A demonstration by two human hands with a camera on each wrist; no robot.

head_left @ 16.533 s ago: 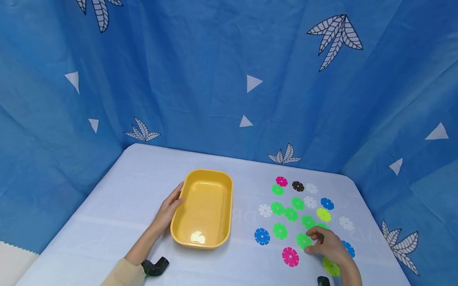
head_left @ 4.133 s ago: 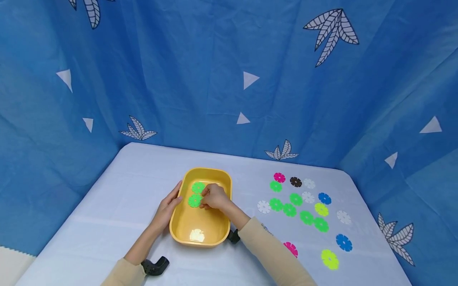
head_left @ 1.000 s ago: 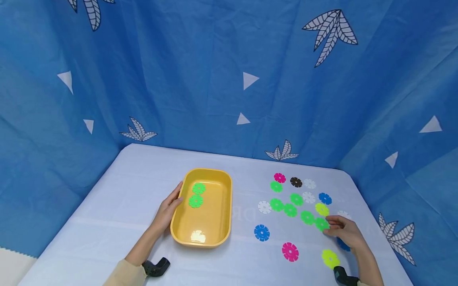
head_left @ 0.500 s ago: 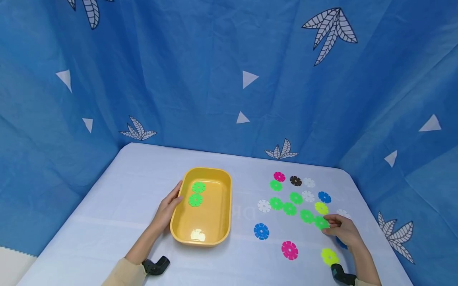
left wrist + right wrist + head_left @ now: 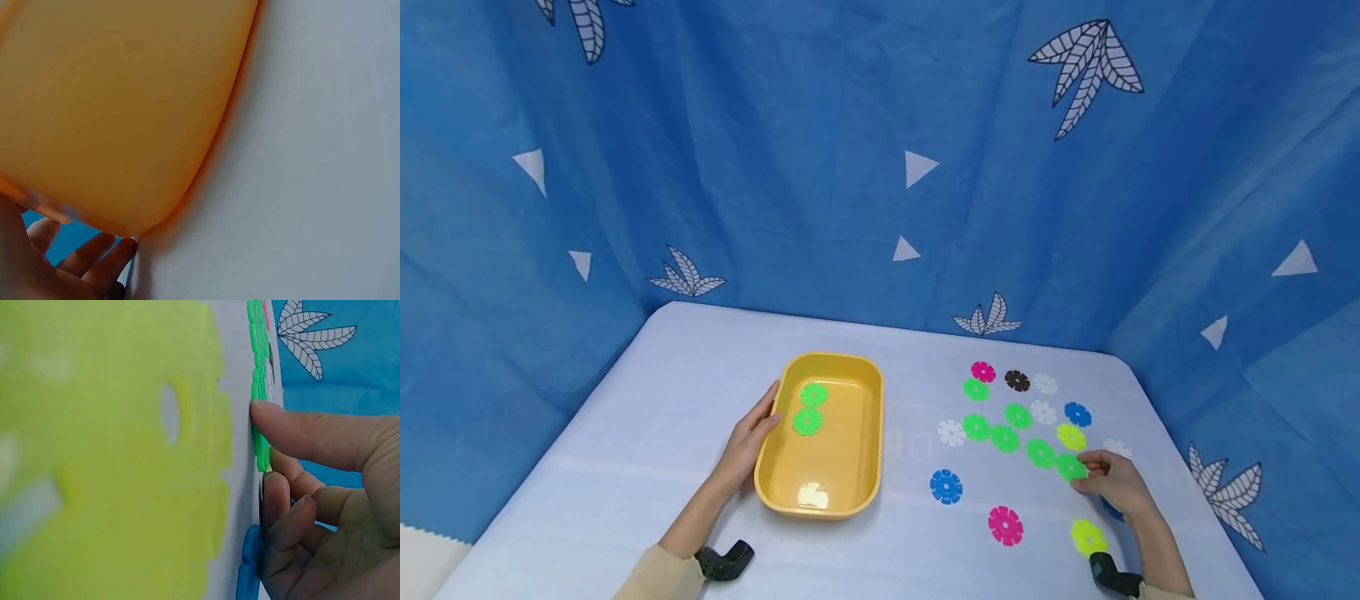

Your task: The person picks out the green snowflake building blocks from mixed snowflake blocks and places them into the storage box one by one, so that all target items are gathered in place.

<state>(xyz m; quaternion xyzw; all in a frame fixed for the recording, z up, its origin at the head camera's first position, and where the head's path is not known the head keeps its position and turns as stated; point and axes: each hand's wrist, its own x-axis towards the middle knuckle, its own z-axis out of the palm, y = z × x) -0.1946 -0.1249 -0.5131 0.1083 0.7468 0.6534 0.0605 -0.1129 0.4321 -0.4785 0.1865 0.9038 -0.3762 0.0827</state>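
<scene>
My left hand [image 5: 748, 446] holds the left side of a yellow plastic tray [image 5: 846, 454], thumb at the rim and fingers along the outer wall. Two green notched discs [image 5: 807, 422] lie inside, toward the tray's back left. Over the table's right side, my right hand [image 5: 1122, 485] has its thumb and fingertips on opposite edges of a green interlocking disc [image 5: 1066, 472], which lies flat at the end of a row of green ones. In the right wrist view the thumb presses that green disc's edge, above a blue disc [image 5: 249, 565]. Part of the blue disc is hidden under the hand.
Several other discs lie around: pink [image 5: 1005, 526], blue [image 5: 946, 487], white [image 5: 951, 433], black [image 5: 1017, 381] and yellow [image 5: 1071, 437]. A yellow-green disc [image 5: 1087, 537] lies close to the right wrist's camera [image 5: 1112, 575]. A blue curtain [image 5: 820, 167] hangs behind the white table [image 5: 685, 400].
Two green discs have gone from the table into the tray. My right hand was in the tray, then returned to the discs at right; it has barely moved since. My left hand stays put.
</scene>
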